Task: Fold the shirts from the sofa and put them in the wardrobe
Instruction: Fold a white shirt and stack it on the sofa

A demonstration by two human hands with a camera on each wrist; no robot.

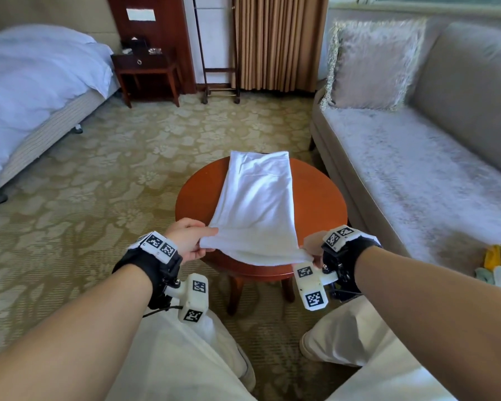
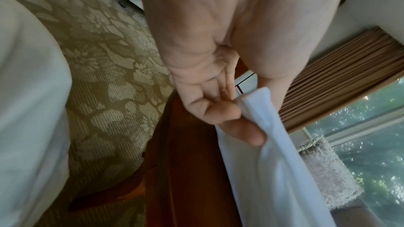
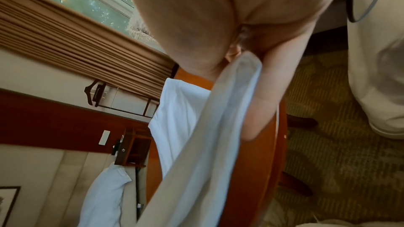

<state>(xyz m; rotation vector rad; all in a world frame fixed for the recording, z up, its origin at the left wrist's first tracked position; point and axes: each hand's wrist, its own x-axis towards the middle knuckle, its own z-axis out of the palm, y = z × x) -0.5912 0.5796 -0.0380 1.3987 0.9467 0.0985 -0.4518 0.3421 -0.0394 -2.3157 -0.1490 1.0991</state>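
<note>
Both hands, left hand (image 1: 185, 238) and right hand (image 1: 313, 247), pinch the long, white folded shirt's (image 1: 258, 198) near corners.

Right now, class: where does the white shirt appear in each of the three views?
Head: white shirt at centre, on the round wooden table.
Left wrist: lower right, pinched by the left hand.
Right wrist: centre to bottom, pinched by the right hand.
Shared landmark: the table.

Bright window daylight, wide-angle edge bending, blurred wrist views
</note>
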